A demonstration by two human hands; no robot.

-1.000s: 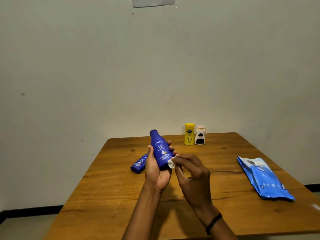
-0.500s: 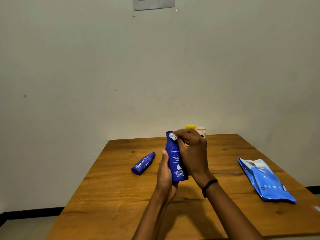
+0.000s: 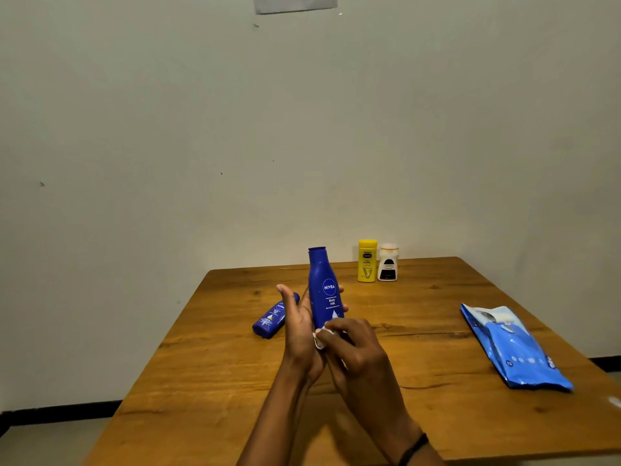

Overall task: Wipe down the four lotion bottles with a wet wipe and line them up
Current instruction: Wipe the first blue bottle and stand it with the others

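"Wooden table [image 3: 437, 415] by a bare wall. How far along is the person?"

"Roughly midway, at a guess: yellow bottle [image 3: 367, 260] and white bottle [image 3: 388, 262] stand together at the far edge, and the small blue bottle [image 3: 270, 319] lies on its side, not yet lined up."

"And the hands?"

"Left hand [image 3: 299, 331] grips the tall blue bottle [image 3: 324, 290] upright over the table; right hand [image 3: 356, 351] pinches the wipe [image 3: 321, 338] against its base."

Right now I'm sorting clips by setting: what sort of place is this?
Likely a simple room at home: a wooden table by a plain painted wall, with a yellow lotion bottle and a blue wet-wipe pack on it.
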